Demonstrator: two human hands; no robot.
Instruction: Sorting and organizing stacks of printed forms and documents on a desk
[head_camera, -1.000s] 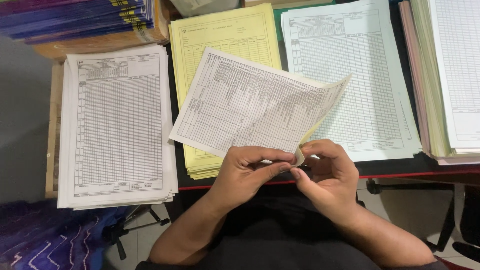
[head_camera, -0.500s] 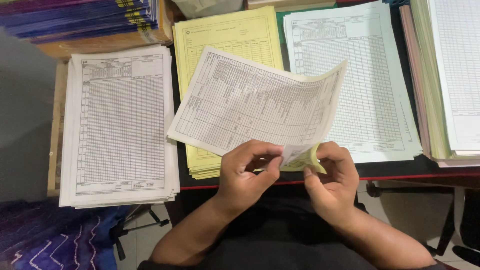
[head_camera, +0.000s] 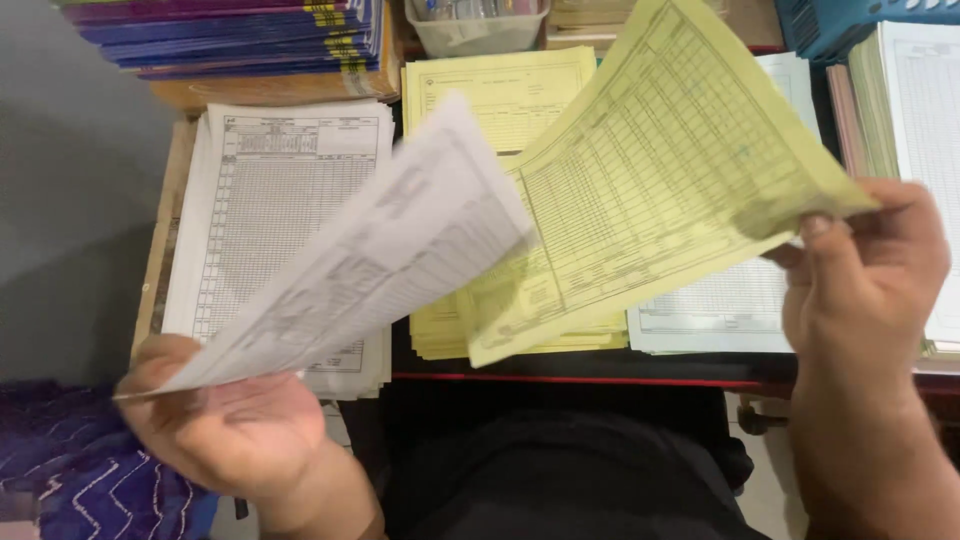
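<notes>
- Left hand is pinching a white printed sheet at its lower corner; the sheet is fanning up and away from the grip (blurred).
- Right hand is pinching a yellow printed sheet at its right corner, thumb on top; the sheet is slanting down-left from the grip.
- The two sheets are overlapping mid-air between both grips, above the bench.
- Under them: white form stack beyond the left grip, yellow form stack between, another white stack beside the right grip.

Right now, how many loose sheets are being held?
2: a white sheet in the left hand, a yellow sheet in the right hand. None appear hidden.
</notes>
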